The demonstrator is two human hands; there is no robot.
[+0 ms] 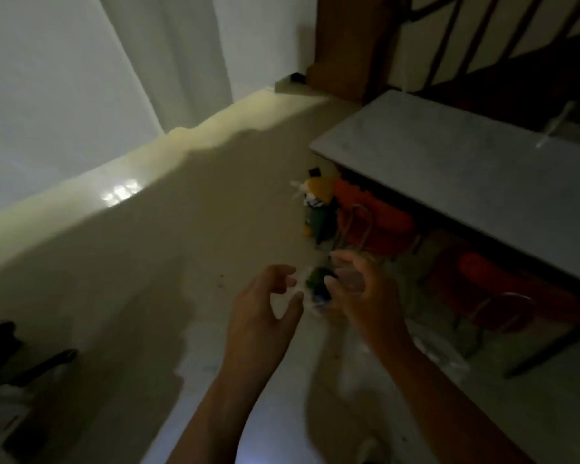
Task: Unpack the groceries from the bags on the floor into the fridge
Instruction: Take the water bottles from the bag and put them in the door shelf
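While our left hand (268,298) hangs curled and loose, holding nothing, our right hand (359,283) pinches a clear bag (310,291) with dark green contents between them; more groceries (318,202) lie under the table (466,175) beyond.

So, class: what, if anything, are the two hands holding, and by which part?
A small clear plastic bag with dark green contents sits between the left hand and right hand; blur hides where either grips it.
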